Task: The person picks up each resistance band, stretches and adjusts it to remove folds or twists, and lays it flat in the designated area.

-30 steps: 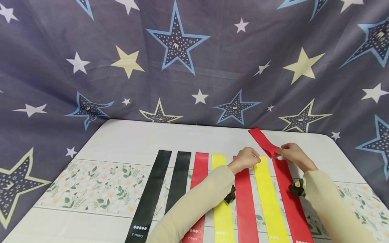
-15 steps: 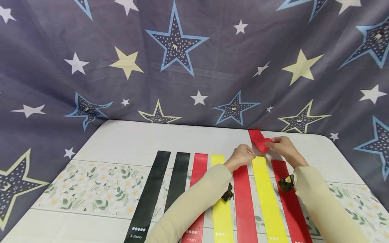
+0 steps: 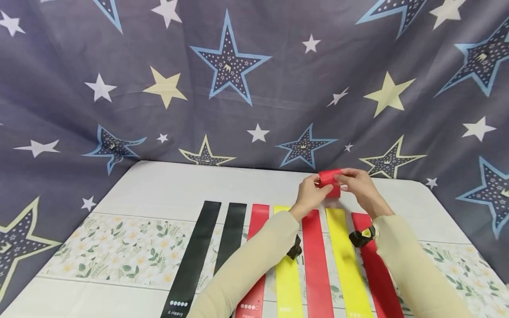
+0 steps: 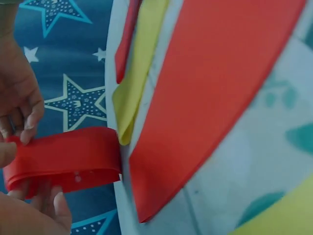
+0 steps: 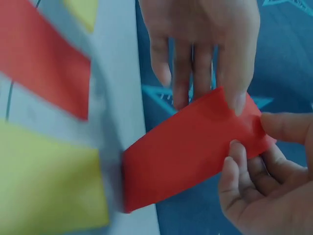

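Observation:
A red resistance band (image 3: 329,178) is raised at the back of the table, held between both hands. My left hand (image 3: 311,193) grips its left end, and the left wrist view shows those fingers (image 4: 46,196) reaching inside the flattened loop. From the other side my right hand (image 3: 359,185) pinches the band. In the right wrist view the band (image 5: 186,152) slants across the backdrop, with the right thumb (image 5: 283,126) pressing on its far end. Part of the loop hangs below the fingers in the head view.
Several flat bands lie side by side towards me: an X-Heavy black one (image 3: 192,260), a second black one (image 3: 232,229), a Heavy red one (image 3: 260,216), then yellow (image 3: 346,251) and red (image 3: 318,265) ones. A starry curtain (image 3: 167,132) rises behind the white table (image 3: 171,181).
The held red band went from stretched out towards the curtain to doubled up and lifted. My left hand moved forward and took hold of it; the right hand moved forward and left with it.

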`<state>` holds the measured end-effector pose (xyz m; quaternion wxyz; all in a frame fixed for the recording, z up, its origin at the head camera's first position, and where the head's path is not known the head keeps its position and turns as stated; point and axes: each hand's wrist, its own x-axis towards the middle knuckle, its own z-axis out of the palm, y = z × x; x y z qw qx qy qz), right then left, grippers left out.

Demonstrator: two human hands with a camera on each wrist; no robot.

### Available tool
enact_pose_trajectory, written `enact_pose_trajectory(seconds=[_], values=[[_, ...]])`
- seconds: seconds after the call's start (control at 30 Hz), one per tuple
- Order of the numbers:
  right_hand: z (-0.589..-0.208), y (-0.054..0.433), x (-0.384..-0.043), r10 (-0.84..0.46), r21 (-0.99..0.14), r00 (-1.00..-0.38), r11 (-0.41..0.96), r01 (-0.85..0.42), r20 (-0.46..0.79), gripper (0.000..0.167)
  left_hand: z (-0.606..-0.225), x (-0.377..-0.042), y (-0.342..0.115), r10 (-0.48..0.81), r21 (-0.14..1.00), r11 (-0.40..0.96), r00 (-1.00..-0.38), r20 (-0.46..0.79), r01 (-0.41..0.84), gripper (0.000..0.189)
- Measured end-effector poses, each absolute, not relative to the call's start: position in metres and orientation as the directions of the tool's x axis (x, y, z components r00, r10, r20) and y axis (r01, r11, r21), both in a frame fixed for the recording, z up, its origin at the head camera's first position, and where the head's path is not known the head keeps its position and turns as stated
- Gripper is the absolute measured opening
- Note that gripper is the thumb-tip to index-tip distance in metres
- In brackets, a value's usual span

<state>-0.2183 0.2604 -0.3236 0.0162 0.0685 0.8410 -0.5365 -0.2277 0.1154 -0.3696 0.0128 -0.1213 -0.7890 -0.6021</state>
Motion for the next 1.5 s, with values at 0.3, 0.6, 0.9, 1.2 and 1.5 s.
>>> enact_pose_trajectory(seconds=[0.3, 0.6, 0.9, 1.2, 1.5], values=[[-0.311, 0.244, -0.211, 0.152, -0.926, -0.988, 0.367, 0.088, -0.033, 0.044, -0.359, -0.234, 0.108, 0.148, 0.955, 0.129, -0.957, 0.248, 0.267, 0.012], [-0.302, 0.23, -0.209, 0.117, -0.998, -0.992, 0.027, 0.05, -0.047, 0.003, -0.346, -0.23, 0.092, 0.236, 0.97, 0.027, -0.945, 0.227, 0.24, 0.019], [-0.294, 0.211, -0.207, 0.03, -0.928, -0.964, -0.283, 0.244, -0.263, 0.022, -0.345, -0.218, 0.071, 0.285, 0.983, 0.022, -0.944, 0.167, 0.181, 0.022], [-0.294, 0.21, -0.215, 0.016, -0.904, -0.961, -0.343, 0.253, -0.275, 0.051, -0.353, -0.198, 0.051, 0.356, 0.995, 0.068, -0.934, 0.044, 0.073, 0.024], [-0.295, 0.205, -0.22, 0.006, -0.891, -0.972, -0.403, 0.211, -0.233, 0.022, -0.354, -0.17, 0.038, 0.41, 0.999, 0.054, -0.912, -0.022, 0.0, 0.02]])
